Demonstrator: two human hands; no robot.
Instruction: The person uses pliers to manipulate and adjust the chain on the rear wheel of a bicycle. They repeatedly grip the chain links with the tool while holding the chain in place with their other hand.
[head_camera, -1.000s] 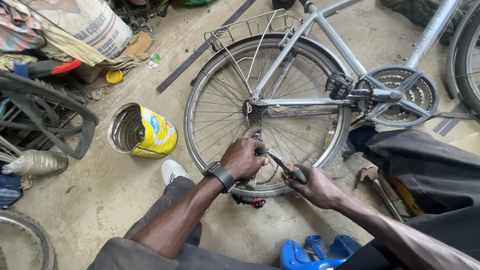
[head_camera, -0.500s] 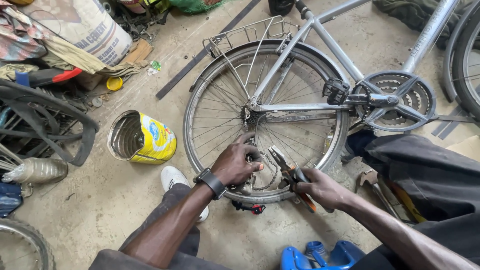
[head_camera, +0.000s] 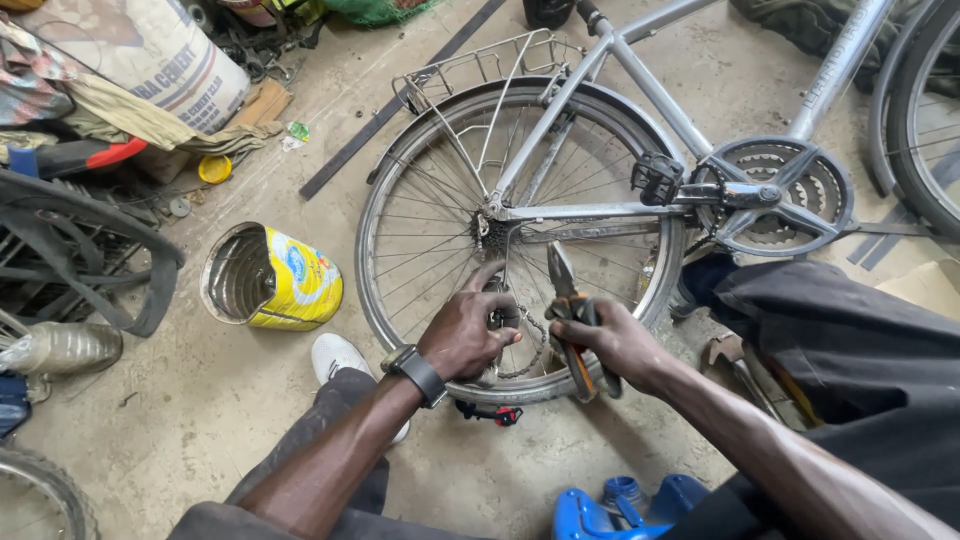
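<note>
Right hand (head_camera: 612, 338) grips pliers (head_camera: 566, 300) beside left hand (head_camera: 465, 335) on derailleur (head_camera: 500, 318).

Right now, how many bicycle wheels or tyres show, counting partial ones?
4. The rear wheel by the left hand and right hand; one wheel at the right edge; a loose tyre left; another at bottom left. More may lie outside the frame.

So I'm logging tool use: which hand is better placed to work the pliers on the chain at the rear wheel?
The right hand: it already grips the pliers, tips up beside the chain. The left hand is busy at the derailleur, steadying it.
</note>
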